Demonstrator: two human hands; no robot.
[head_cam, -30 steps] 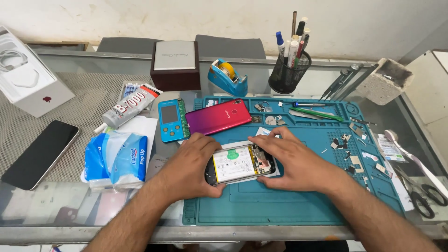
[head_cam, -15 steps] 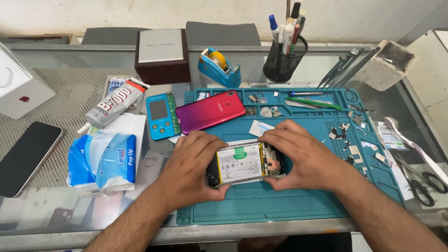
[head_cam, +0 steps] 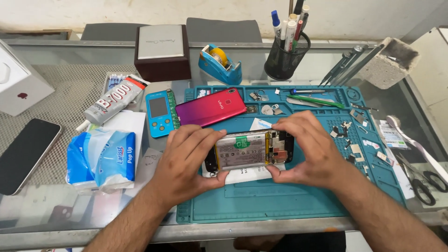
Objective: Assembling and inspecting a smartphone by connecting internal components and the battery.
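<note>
We grip the opened phone [head_cam: 249, 149] between our left hand [head_cam: 186, 156] and right hand [head_cam: 305, 149], mid-repair; next likely needs its red back cover [head_cam: 211, 107].

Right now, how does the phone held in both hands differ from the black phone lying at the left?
The opened phone shows its battery and inner parts; the black phone is closed, dark glass up. The opened phone is gripped by the left hand and right hand over the blue mat; the black phone lies untouched. Both are flat slabs.

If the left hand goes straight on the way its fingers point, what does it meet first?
The left hand points toward the upper right, so probably the red back cover, just beyond the opened phone it holds; depth is unclear.
</note>
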